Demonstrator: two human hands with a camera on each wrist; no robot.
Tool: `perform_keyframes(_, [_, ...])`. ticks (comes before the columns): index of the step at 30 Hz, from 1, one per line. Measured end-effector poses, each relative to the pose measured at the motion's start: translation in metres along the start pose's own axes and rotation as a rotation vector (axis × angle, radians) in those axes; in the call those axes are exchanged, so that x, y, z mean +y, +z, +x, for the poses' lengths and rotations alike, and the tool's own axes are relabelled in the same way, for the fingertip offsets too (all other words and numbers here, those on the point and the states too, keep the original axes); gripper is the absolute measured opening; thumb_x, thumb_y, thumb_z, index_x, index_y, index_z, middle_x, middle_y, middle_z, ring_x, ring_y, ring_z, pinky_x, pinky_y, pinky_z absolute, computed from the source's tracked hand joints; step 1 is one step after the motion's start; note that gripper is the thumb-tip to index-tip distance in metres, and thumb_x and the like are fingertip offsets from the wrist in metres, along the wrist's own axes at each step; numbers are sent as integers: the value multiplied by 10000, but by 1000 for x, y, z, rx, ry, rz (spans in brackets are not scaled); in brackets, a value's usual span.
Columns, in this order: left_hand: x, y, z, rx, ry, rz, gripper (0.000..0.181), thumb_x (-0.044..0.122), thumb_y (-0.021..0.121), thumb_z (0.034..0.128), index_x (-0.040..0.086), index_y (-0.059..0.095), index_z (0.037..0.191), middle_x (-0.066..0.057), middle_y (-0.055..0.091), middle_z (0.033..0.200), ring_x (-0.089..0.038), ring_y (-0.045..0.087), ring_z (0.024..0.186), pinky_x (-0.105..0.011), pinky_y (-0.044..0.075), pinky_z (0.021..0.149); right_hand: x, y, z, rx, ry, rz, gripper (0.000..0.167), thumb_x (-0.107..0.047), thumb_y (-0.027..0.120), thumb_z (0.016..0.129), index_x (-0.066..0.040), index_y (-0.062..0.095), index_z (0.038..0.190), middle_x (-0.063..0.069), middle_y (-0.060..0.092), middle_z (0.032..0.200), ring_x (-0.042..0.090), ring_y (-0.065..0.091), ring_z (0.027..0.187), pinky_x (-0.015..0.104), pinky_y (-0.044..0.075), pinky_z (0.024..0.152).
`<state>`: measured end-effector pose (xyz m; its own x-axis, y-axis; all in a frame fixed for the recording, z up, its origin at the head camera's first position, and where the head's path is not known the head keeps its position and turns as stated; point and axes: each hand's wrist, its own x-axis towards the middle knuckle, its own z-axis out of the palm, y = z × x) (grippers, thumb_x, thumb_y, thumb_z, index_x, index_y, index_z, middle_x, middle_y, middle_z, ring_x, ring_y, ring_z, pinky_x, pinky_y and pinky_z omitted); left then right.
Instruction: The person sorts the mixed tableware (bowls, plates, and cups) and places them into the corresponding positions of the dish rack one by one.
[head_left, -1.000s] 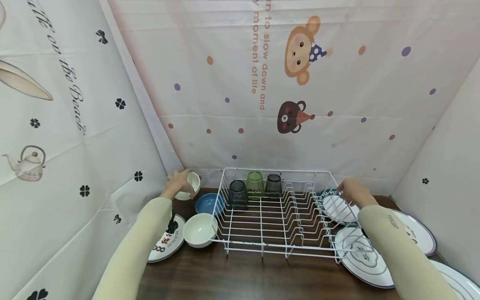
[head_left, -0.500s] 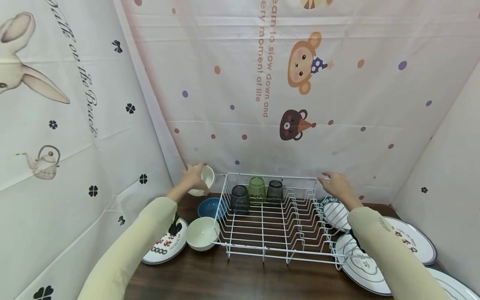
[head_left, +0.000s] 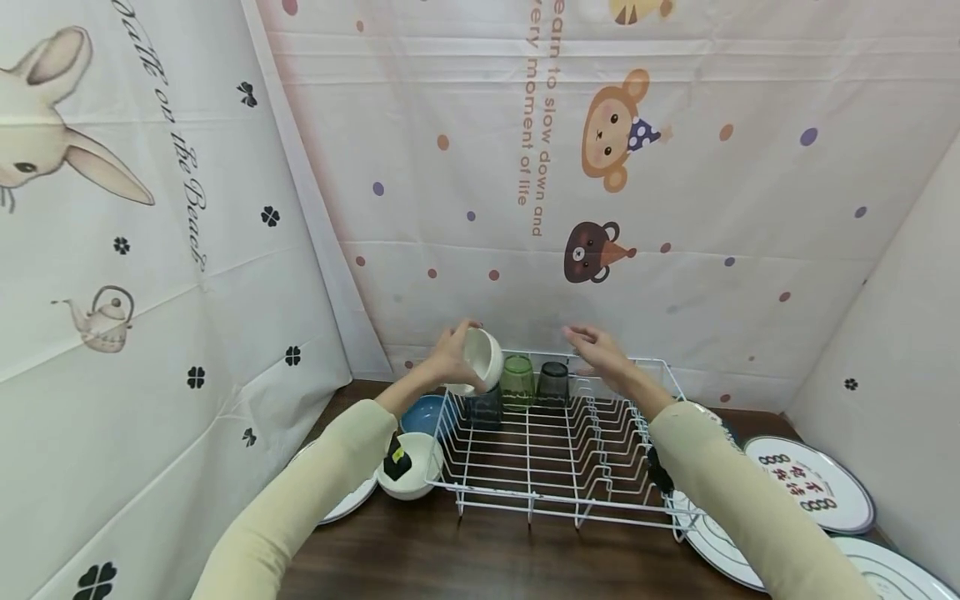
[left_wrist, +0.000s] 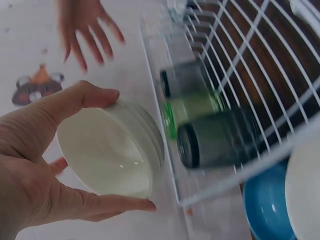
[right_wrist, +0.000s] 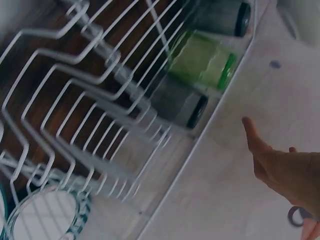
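Nearest us lies the dark wooden counter [head_left: 420,554], with pale sleeves [head_left: 750,492] reaching over it from both sides. At our right an oval plate [head_left: 903,575] shows at the frame's edge, with a plate bearing red characters [head_left: 806,483] behind it; another plate [head_left: 723,542] sits partly under the right sleeve. At left we see a plate rim [head_left: 356,502] and a cream bowl [head_left: 429,475], partly covered by a black wristband [head_left: 397,458]. The white wire dish rack [head_left: 531,495] fills the middle, with a blue bowl [head_left: 423,414] beside its left side. Along the rack's back stand a dark glass [head_left: 483,410], a green glass [head_left: 517,383] and a grey glass [head_left: 553,385]. The left hand [head_left: 450,362] has its grip pinching a white bowl [head_left: 486,357], tilted above the rack's back left corner; we cannot tell whether it touches the dark glass. The right hand [head_left: 603,354], its grip spread, is above the rack's back rail. Farthest, we see a printed cloth [head_left: 480,150] with a monkey and a bear.
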<state>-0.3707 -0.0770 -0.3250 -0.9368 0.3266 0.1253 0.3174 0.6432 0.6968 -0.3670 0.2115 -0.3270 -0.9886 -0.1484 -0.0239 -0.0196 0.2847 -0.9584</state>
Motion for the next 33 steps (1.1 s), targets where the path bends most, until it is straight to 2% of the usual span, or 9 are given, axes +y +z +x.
perform_keyframes(7, [24, 11, -1, -49, 78, -143, 1073, 13, 919, 562, 191, 387, 1477, -244, 465, 1412, -425, 516, 1233, -499, 590, 855, -3, 21, 2, -246, 76, 219, 791, -485, 377, 1091, -122, -48, 1650, 274, -29, 1694, 535, 81, 1548, 704, 329, 1158])
perform_keyframes(11, [34, 11, 0, -84, 64, -236, 1083, 0, 924, 571, 200, 375, 1483, -232, 470, 1427, -447, 513, 1264, -487, 584, 872, -3, 24, 4, -382, 102, 309, 811, -554, 292, 1082, -213, -209, 1621, 281, -70, 1690, 556, 72, 1541, 706, 347, 1141])
perform_keyframes(15, [35, 13, 4, -134, 29, -275, 1088, 26, 931, 606, 228, 346, 1501, -215, 474, 1436, -436, 525, 1261, -452, 576, 871, 1, 24, 3, -471, 87, 358, 770, -517, 255, 1099, -225, -241, 1609, 237, -87, 1705, 565, 69, 1538, 691, 337, 1158])
perform_keyframes(19, [31, 19, 8, -176, 24, -330, 1090, 30, 914, 640, 217, 315, 1532, -212, 437, 1484, -430, 515, 1275, -447, 562, 889, 6, 25, 1, -510, 48, 412, 727, -374, 315, 1123, -184, -168, 1633, 163, -132, 1715, 557, 54, 1542, 695, 279, 1186])
perform_keyframes(22, [29, 21, 11, -191, 25, -368, 1092, 16, 898, 654, 206, 300, 1547, -211, 393, 1529, -429, 481, 1320, -474, 545, 943, 9, 26, 1, -502, 39, 445, 716, -304, 361, 1122, -161, -106, 1646, 163, -77, 1714, 539, 89, 1545, 685, 275, 1191])
perform_keyframes(28, [28, 22, 15, -211, 13, -461, 1065, 5, 863, 701, 212, 278, 1567, -206, 338, 1570, -460, 476, 1338, -557, 543, 976, 13, 31, 4, -486, 77, 503, 683, -329, 389, 1116, -185, -1, 1657, 192, 87, 1678, 494, 202, 1528, 652, 312, 1190])
perform_keyframes(33, [29, 21, 16, -244, -7, -513, 1036, -7, 840, 723, 272, 280, 1550, -198, 291, 1597, -484, 478, 1355, -607, 536, 993, 16, 35, 6, -520, 75, 543, 676, -390, 379, 1109, -242, 11, 1656, 192, 107, 1658, 502, 259, 1498, 662, 301, 1194])
